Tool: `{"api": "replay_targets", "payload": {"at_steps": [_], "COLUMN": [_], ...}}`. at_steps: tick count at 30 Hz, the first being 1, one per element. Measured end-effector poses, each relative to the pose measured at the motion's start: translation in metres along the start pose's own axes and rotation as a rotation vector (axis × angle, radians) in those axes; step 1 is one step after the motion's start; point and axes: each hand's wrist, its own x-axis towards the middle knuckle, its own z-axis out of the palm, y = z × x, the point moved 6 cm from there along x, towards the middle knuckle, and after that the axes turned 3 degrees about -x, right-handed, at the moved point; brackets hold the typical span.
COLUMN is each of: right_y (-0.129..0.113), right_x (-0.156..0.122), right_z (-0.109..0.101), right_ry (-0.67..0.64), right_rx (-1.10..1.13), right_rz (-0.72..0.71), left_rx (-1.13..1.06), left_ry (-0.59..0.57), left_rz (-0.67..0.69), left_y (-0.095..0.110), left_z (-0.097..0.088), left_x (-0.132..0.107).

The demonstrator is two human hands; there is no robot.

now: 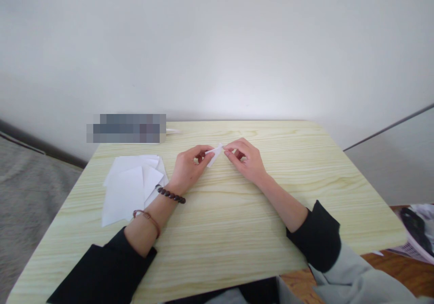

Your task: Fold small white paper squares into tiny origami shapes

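Observation:
Both hands meet over the middle of a pale wooden table (237, 213). My left hand (188, 167), with a dark bead bracelet and a thin cord on the wrist, pinches one end of a small folded piece of white paper (214, 153). My right hand (244, 160) pinches the other end with its fingertips. The paper is held just above the tabletop, between the two hands.
A loose pile of white paper sheets (130, 188) lies on the table to the left of my left arm. A blurred object (127, 128) sits at the far left edge against the white wall. A basket with dark items (418, 234) is on the floor at right.

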Motion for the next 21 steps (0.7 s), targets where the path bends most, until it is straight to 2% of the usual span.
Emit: {"api": "replay_targets", "payload": {"at_steps": [8,12,21], "right_y": [-0.001,0.000,0.005], "right_x": [0.001,0.001,0.000], "right_z": [0.000,0.001,0.004], "right_ry": [0.051,0.043,-0.017], "right_rx": [-0.066,-0.076,-0.068], "right_rz": [-0.085,-0.085,-0.032], "left_rx": [-0.015,-0.002,0.042], "left_ry": [-0.027,-0.034,-0.046], "left_rz": [-0.004,0.008,0.170], "left_y": [0.006,0.008,0.015], "left_z": [0.000,0.000,0.002], "left_x": [-0.001,-0.002,-0.003]}}
